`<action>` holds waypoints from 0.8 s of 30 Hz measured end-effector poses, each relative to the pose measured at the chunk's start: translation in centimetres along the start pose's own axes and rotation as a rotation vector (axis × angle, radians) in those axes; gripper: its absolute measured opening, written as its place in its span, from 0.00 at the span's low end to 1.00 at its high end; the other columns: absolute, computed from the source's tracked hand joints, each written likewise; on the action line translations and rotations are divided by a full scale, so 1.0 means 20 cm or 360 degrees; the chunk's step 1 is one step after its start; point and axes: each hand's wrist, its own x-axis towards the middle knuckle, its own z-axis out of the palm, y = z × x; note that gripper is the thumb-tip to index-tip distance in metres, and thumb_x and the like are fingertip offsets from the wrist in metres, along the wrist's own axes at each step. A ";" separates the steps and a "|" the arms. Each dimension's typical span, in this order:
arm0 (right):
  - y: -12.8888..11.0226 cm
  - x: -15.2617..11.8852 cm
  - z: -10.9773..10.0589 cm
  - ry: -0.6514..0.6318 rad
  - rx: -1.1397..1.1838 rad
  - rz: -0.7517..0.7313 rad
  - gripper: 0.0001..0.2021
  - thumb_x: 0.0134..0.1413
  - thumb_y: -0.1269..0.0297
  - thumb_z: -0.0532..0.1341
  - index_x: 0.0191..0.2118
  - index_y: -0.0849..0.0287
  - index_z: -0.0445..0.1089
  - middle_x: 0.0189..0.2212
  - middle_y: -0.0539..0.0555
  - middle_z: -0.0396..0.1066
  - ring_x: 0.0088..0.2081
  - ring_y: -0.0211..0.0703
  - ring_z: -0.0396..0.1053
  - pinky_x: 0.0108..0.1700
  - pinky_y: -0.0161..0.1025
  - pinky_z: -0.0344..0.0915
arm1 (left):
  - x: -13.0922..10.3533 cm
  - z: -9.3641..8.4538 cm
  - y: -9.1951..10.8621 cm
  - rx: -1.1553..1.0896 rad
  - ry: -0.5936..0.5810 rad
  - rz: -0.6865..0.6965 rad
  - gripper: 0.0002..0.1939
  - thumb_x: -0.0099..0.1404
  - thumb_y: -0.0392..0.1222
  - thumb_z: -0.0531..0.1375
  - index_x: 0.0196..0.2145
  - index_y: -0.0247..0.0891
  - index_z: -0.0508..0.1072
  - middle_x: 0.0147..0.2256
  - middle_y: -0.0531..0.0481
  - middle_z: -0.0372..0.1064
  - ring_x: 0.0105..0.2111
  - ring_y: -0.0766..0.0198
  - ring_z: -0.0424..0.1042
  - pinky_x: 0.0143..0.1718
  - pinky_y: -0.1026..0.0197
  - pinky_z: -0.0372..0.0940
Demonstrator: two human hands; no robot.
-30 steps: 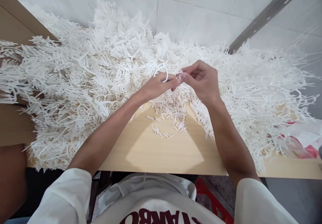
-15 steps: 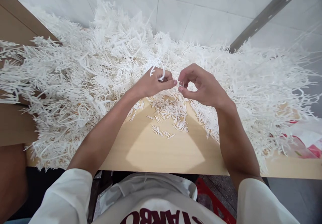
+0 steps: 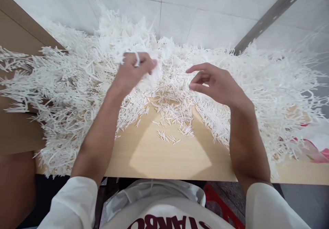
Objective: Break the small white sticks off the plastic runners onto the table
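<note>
My left hand (image 3: 133, 69) is closed and smeared by motion, over the left middle of a big heap of white branched plastic pieces (image 3: 84, 74). A curved white plastic piece (image 3: 137, 59) shows at its fingers, its ends lost against the heap. To the right, my right hand (image 3: 216, 83) hangs above the heap, fingers bent and apart, with nothing visible between them. Short white plastic sticks (image 3: 177, 114) lie loose on the wooden table (image 3: 167, 160) below and between the hands.
The heap spreads along the table against a white tiled wall (image 3: 180, 20). A metal post (image 3: 272, 18) leans at the back right. Brown cardboard (image 3: 20, 129) stands at the left. A clear and pink plastic bag (image 3: 313, 146) lies at the right, and a red stool (image 3: 221, 205) is below.
My hands have come apart. The left moved left and away over the heap with the curved white piece; the right shifted slightly right and its fingers spread from their pinch.
</note>
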 end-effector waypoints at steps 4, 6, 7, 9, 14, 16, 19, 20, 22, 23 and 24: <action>0.02 0.04 0.08 0.0085 -0.0074 -0.0013 0.13 0.57 0.54 0.60 0.46 0.51 0.72 0.35 0.50 0.74 0.37 0.40 0.72 0.42 0.42 0.68 | -0.04 0.10 0.08 0.0201 -0.0562 -0.0035 0.17 0.62 0.54 0.58 0.27 0.37 0.73 0.21 0.55 0.58 0.23 0.72 0.54 0.27 0.64 0.50; 0.01 0.04 0.12 0.0095 -0.0051 -0.0011 0.16 0.59 0.51 0.57 0.47 0.51 0.72 0.33 0.50 0.74 0.36 0.38 0.72 0.41 0.40 0.68 | -0.04 0.14 0.09 0.0264 -0.0653 -0.0049 0.17 0.62 0.55 0.58 0.28 0.37 0.73 0.21 0.55 0.59 0.24 0.71 0.55 0.29 0.64 0.51; 0.00 0.04 0.13 0.0127 -0.0031 -0.0017 0.17 0.60 0.49 0.54 0.48 0.51 0.71 0.32 0.50 0.73 0.35 0.37 0.71 0.41 0.39 0.68 | -0.04 0.15 0.09 0.0285 -0.0699 -0.0050 0.18 0.62 0.55 0.57 0.27 0.37 0.72 0.21 0.55 0.58 0.23 0.72 0.54 0.29 0.64 0.50; -0.01 0.04 0.16 0.0172 -0.0027 -0.0035 0.19 0.61 0.46 0.52 0.46 0.51 0.72 0.33 0.50 0.73 0.35 0.36 0.71 0.40 0.37 0.66 | -0.05 0.17 0.08 0.0300 -0.0821 -0.0038 0.19 0.63 0.54 0.56 0.24 0.37 0.70 0.20 0.56 0.55 0.21 0.73 0.51 0.27 0.64 0.49; -0.02 0.05 0.19 0.0235 -0.0180 -0.0077 0.21 0.52 0.41 0.58 0.32 0.54 0.72 0.29 0.49 0.73 0.30 0.35 0.67 0.33 0.35 0.62 | -0.06 0.22 0.08 0.0247 -0.1007 -0.0041 0.18 0.63 0.50 0.57 0.21 0.36 0.66 0.18 0.57 0.52 0.18 0.74 0.47 0.24 0.63 0.46; 0.00 0.05 0.19 0.0330 -0.0168 -0.0059 0.22 0.53 0.40 0.57 0.28 0.55 0.70 0.25 0.48 0.70 0.27 0.34 0.64 0.31 0.35 0.59 | -0.07 0.23 0.09 0.0251 -0.0952 -0.0034 0.19 0.63 0.51 0.56 0.20 0.36 0.65 0.18 0.57 0.51 0.19 0.74 0.47 0.24 0.63 0.47; 0.06 0.07 0.20 0.0449 0.0007 0.0039 0.22 0.53 0.40 0.57 0.25 0.56 0.68 0.20 0.47 0.64 0.24 0.33 0.60 0.27 0.35 0.57 | -0.08 0.22 0.12 0.0228 -0.1009 0.0009 0.18 0.63 0.52 0.56 0.23 0.37 0.70 0.19 0.57 0.55 0.20 0.73 0.52 0.26 0.64 0.51; 0.10 0.08 0.20 0.0511 0.0093 0.0082 0.22 0.52 0.40 0.57 0.25 0.56 0.67 0.19 0.47 0.62 0.22 0.32 0.58 0.25 0.35 0.56 | -0.09 0.22 0.14 0.0190 -0.1110 0.0029 0.16 0.63 0.52 0.57 0.24 0.38 0.72 0.20 0.56 0.58 0.20 0.73 0.54 0.27 0.64 0.52; 0.17 0.10 0.18 0.0692 0.0254 0.0173 0.23 0.52 0.39 0.57 0.25 0.55 0.64 0.18 0.46 0.58 0.20 0.31 0.54 0.22 0.34 0.53 | -0.10 0.21 0.16 0.0096 -0.1319 0.0077 0.16 0.62 0.52 0.58 0.25 0.38 0.74 0.21 0.56 0.63 0.21 0.73 0.57 0.28 0.65 0.54; 0.21 0.11 0.17 0.0774 0.0320 0.0216 0.23 0.52 0.39 0.57 0.24 0.56 0.63 0.17 0.45 0.57 0.19 0.31 0.53 0.21 0.33 0.52 | -0.10 0.22 0.17 0.0061 -0.1363 0.0090 0.17 0.62 0.54 0.58 0.26 0.38 0.75 0.22 0.55 0.63 0.21 0.73 0.57 0.28 0.65 0.55; 0.25 0.11 0.16 0.0834 0.0352 0.0246 0.23 0.52 0.40 0.58 0.24 0.56 0.63 0.18 0.46 0.58 0.19 0.30 0.54 0.20 0.33 0.52 | -0.10 0.22 0.18 0.0046 -0.1350 0.0089 0.18 0.62 0.55 0.58 0.26 0.38 0.75 0.22 0.55 0.64 0.21 0.73 0.57 0.29 0.66 0.55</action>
